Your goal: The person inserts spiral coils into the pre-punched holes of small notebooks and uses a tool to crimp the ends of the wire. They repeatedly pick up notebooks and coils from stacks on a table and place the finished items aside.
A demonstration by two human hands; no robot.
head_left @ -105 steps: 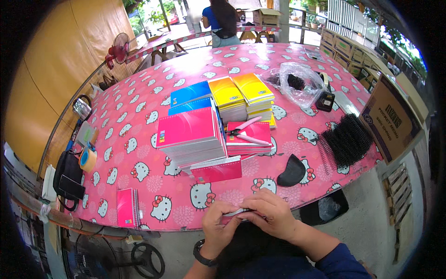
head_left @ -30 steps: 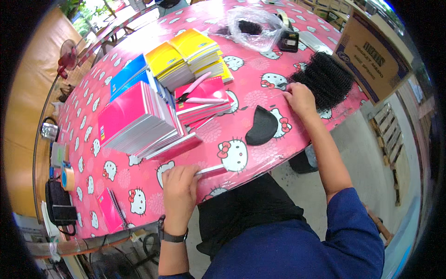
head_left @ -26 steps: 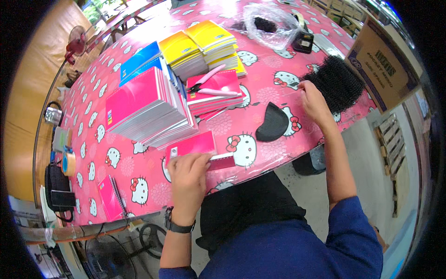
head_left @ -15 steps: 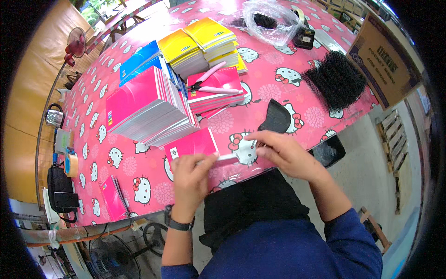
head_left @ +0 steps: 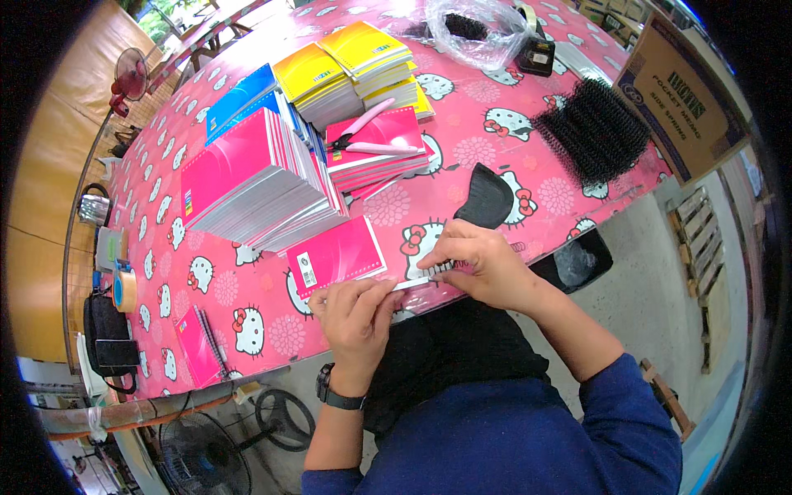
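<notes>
My left hand (head_left: 356, 312) pinches a thin notebook (head_left: 415, 283), seen edge-on as a white strip at the table's front edge. Close to that strip's right end, my right hand (head_left: 487, 266) grips a dark spiral binding coil (head_left: 445, 266) between thumb and fingers. Part of the coil is hidden by the fingers, and whether it has entered the notebook's holes I cannot tell. Just behind my left hand lies a pink notebook (head_left: 342, 249) with a white label and a row of punched holes. A curved black pad (head_left: 485, 196) rests beyond my right hand.
Stacks of pink (head_left: 235, 165), blue (head_left: 239, 103) and yellow notebooks (head_left: 313, 78) stand behind. Pink-handled cutters (head_left: 371, 147) lie on a shorter pink stack. Black coils (head_left: 594, 132) are heaped near a cardboard box (head_left: 681, 99). A spiral-bound notebook (head_left: 202, 346) lies front left.
My right hand has come slightly left and down, and the coil in its fingers now shows clearly. My left hand has shifted right, its fingers lying along the notebook.
</notes>
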